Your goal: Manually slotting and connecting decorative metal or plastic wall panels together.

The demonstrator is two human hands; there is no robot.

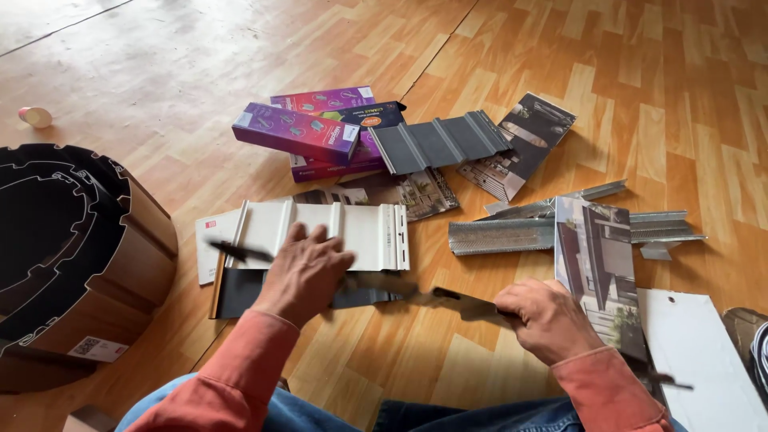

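Wooden floor (496, 56): left hand (306, 272) flat on dark panel (240, 294) (right hand (544, 318) gripping dark strip (464, 302)).

Warm orange-brown wooden parquet floor (512, 56) in a herringbone-like pattern fills the view; soft daylight leaves a pale glare at the upper left, where a thin dark seam crosses the boards; the finish is glossy, with faint reflections; no walls or windows show.

The person wears a salmon-orange long-sleeved top, its cuffs ending at the wrists of the bare left hand (306, 272) and right hand (544, 318), and blue jeans at the frame's bottom.
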